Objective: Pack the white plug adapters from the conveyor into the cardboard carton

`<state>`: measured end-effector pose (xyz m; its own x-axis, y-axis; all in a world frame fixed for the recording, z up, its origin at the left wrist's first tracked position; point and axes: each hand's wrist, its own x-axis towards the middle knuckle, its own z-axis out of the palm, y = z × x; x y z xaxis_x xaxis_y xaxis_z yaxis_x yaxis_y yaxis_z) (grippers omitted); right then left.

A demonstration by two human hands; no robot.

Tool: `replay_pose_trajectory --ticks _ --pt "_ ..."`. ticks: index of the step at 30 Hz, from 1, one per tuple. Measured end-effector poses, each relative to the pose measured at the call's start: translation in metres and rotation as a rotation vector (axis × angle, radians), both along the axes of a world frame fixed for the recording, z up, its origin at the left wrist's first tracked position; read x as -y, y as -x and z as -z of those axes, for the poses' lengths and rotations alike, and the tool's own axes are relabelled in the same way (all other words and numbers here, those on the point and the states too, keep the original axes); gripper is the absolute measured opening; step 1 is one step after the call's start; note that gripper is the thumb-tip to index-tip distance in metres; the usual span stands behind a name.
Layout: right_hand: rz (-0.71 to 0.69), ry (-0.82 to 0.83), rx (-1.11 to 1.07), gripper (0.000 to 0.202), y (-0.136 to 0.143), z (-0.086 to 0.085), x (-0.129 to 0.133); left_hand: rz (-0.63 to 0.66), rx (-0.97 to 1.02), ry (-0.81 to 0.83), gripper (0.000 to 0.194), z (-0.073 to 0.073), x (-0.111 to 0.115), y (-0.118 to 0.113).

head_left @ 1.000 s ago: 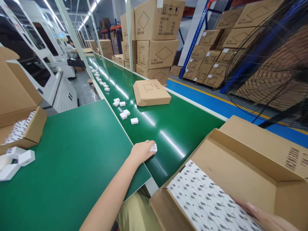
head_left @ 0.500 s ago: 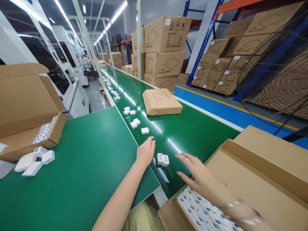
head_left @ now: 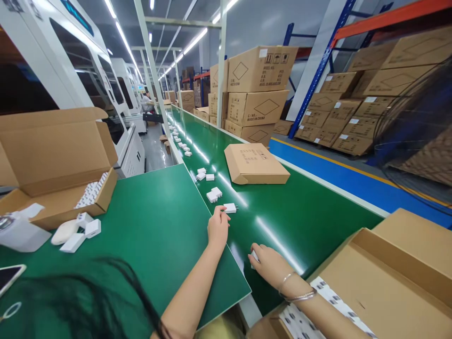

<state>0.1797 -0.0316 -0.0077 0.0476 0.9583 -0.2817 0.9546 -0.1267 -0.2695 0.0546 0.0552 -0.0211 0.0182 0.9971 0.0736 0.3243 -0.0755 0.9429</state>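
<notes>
My left hand [head_left: 218,227] is at the near edge of the green belt [head_left: 318,207], its fingertips closed against the left end of a white plug adapter [head_left: 230,208] lying there. Nearer to me, my right hand [head_left: 270,261] curls over the belt around white adapters [head_left: 254,256], mostly hidden under its fingers. Just beyond my left hand lie a pair of adapters [head_left: 214,194] and a small group [head_left: 205,174]. At the lower right, partly under my right forearm, an open carton holds rows of white pieces [head_left: 300,322].
A closed flat carton [head_left: 256,165] lies on the belt. On the green side table [head_left: 151,226], an open box [head_left: 60,160] stands at the left beside loose adapters [head_left: 92,228] and a phone [head_left: 10,278]. Stacked cartons [head_left: 259,101] stand behind the belt. A person [head_left: 147,101] sits far off.
My right hand has closed over the two adapters that stood on the belt. My left hand has reached the single adapter ahead. The view has shifted, and dark hair shows at lower left.
</notes>
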Motion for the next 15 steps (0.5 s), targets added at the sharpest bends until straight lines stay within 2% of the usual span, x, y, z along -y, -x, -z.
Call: replay_pose_trajectory --ticks 3,5,9,11,14,15 --pt "0.048 0.025 -0.16 0.012 -0.006 -0.005 -0.004 0.016 -0.042 0.018 0.025 -0.002 0.001 0.001" --pt "0.081 0.059 -0.338 0.011 -0.012 -0.015 -0.003 0.033 -0.065 0.021 0.026 -0.003 0.001 0.002" --pt "0.158 0.157 -0.757 0.031 -0.027 -0.043 0.016 0.047 -0.101 0.031 0.026 -0.003 0.001 0.001" --pt "0.282 0.193 -1.043 0.036 -0.033 -0.053 0.035 0.053 -0.139 0.037 0.026 -0.003 0.001 0.001" --pt "0.548 0.233 -1.538 0.028 -0.038 -0.058 0.065 0.073 -0.198 0.036 0.025 -0.004 0.0 0.0" --pt "0.595 0.227 -1.651 0.024 -0.038 -0.058 0.072 0.078 -0.212 0.035 0.025 -0.004 -0.001 0.0"
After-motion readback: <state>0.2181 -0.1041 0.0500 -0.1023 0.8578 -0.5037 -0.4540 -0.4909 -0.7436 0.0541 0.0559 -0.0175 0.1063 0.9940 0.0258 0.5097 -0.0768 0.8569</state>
